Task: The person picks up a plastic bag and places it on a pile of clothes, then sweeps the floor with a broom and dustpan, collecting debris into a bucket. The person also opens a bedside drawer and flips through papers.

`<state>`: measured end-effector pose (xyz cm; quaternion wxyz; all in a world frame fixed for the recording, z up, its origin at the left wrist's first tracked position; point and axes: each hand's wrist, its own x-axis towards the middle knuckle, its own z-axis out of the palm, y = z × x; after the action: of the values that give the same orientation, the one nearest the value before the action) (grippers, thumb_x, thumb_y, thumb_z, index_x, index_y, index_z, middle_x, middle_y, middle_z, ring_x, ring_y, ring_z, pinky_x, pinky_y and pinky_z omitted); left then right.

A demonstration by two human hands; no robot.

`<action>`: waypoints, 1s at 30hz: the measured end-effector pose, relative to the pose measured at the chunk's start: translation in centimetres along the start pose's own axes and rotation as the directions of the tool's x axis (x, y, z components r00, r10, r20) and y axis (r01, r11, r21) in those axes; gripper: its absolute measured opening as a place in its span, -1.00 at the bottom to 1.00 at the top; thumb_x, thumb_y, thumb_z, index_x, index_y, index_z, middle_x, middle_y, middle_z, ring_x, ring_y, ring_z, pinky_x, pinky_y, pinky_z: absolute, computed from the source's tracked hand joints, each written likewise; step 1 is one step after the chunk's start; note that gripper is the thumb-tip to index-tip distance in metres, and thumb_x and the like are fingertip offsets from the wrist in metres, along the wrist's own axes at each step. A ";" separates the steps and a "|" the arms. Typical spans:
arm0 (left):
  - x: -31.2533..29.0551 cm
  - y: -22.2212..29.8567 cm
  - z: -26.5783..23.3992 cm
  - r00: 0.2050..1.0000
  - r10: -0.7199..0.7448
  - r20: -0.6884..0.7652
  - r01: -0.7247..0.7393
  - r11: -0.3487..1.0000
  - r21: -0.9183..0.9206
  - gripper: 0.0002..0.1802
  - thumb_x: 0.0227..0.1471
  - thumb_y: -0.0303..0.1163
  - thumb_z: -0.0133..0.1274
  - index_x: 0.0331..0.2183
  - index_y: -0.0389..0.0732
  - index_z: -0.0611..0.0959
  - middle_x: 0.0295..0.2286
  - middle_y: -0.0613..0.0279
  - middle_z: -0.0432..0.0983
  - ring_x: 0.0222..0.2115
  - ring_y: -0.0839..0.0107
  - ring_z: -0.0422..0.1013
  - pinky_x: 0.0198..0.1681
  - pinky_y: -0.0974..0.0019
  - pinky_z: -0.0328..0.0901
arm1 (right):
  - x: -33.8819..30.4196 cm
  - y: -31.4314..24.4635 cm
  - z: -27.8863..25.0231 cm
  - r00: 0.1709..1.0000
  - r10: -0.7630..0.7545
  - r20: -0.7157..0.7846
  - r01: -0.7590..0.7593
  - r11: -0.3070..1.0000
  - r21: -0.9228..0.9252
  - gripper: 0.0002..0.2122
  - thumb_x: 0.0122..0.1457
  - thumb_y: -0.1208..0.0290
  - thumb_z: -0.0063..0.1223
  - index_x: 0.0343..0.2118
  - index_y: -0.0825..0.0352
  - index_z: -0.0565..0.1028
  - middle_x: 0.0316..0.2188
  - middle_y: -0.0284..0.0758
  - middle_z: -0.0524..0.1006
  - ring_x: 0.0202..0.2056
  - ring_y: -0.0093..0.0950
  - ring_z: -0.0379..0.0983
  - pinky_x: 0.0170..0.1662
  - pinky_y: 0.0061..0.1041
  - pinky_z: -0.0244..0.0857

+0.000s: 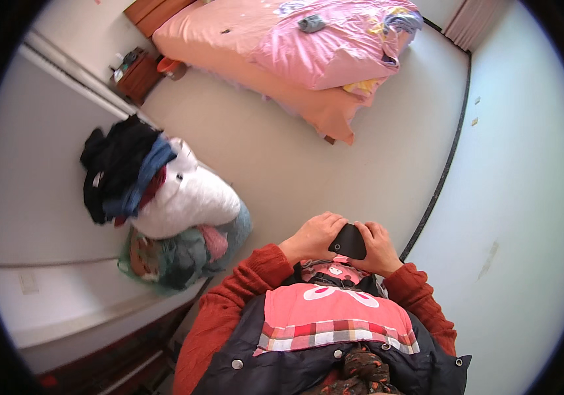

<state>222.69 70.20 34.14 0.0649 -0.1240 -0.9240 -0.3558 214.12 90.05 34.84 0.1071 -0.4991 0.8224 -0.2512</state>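
Because the black flat object (348, 242) sits at the lower centre of the frame, grasped at its sides by the fingers of the left hand (317, 237) and the right hand (379, 250), I read the step in hand as a two-handed hold. My next move would seem to call for even, steady grips, clear of the pink bib (338, 309) below; farther out, I see dark clothes (118, 170) at left and a bed (229, 41) at the top.
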 end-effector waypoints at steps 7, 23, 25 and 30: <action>8.8 -5.9 -1.3 0.980 0.010 0.198 0.013 0.993 -0.115 -0.25 -0.39 -0.31 0.27 -0.09 -0.33 0.37 -0.16 -0.02 0.36 -0.10 0.08 0.29 -0.03 0.19 0.22 | 4.9 5.9 -1.4 0.979 0.201 -0.018 -0.200 0.979 0.038 -0.30 -0.42 0.24 0.29 -0.08 0.34 0.33 -0.26 -0.14 0.35 -0.22 -0.20 0.31 -0.15 -0.30 0.22; 22.0 -23.2 -3.6 0.853 -0.488 0.183 0.505 0.862 -0.053 -0.50 -0.14 -0.37 0.15 -0.12 -0.30 0.42 -0.21 -0.02 0.43 -0.20 0.15 0.40 -0.13 0.23 0.30 | 17.5 30.9 -6.3 0.851 0.502 0.157 -0.522 0.769 0.369 -0.26 -0.31 0.04 0.31 -0.05 0.37 0.32 -0.20 -0.07 0.35 -0.14 -0.17 0.31 -0.07 -0.33 0.23; 26.3 -25.0 -4.3 0.842 -0.499 0.203 0.519 0.853 -0.055 -0.51 -0.13 -0.38 0.15 -0.11 -0.30 0.42 -0.21 0.01 0.45 -0.23 0.21 0.42 -0.16 0.24 0.31 | 18.9 34.0 -8.5 0.823 0.558 0.105 -0.559 0.765 0.318 -0.30 -0.33 0.08 0.30 -0.09 0.36 0.33 -0.24 -0.09 0.36 -0.16 -0.17 0.31 -0.10 -0.31 0.23; 37.6 -28.1 -3.8 0.871 -0.418 0.259 0.435 0.900 -0.009 -0.53 -0.10 -0.36 0.14 -0.12 -0.30 0.42 -0.24 0.03 0.45 -0.24 0.22 0.43 -0.16 0.26 0.32 | 19.5 41.3 -13.1 0.747 0.665 0.012 -0.646 0.721 0.249 -0.32 -0.36 0.11 0.30 -0.12 0.36 0.35 -0.27 -0.11 0.36 -0.19 -0.18 0.32 -0.12 -0.30 0.25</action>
<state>178.96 54.40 26.69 -0.1365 0.0370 -0.9167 -0.3736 167.52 92.55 25.93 0.2157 -0.1494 0.9128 -0.3129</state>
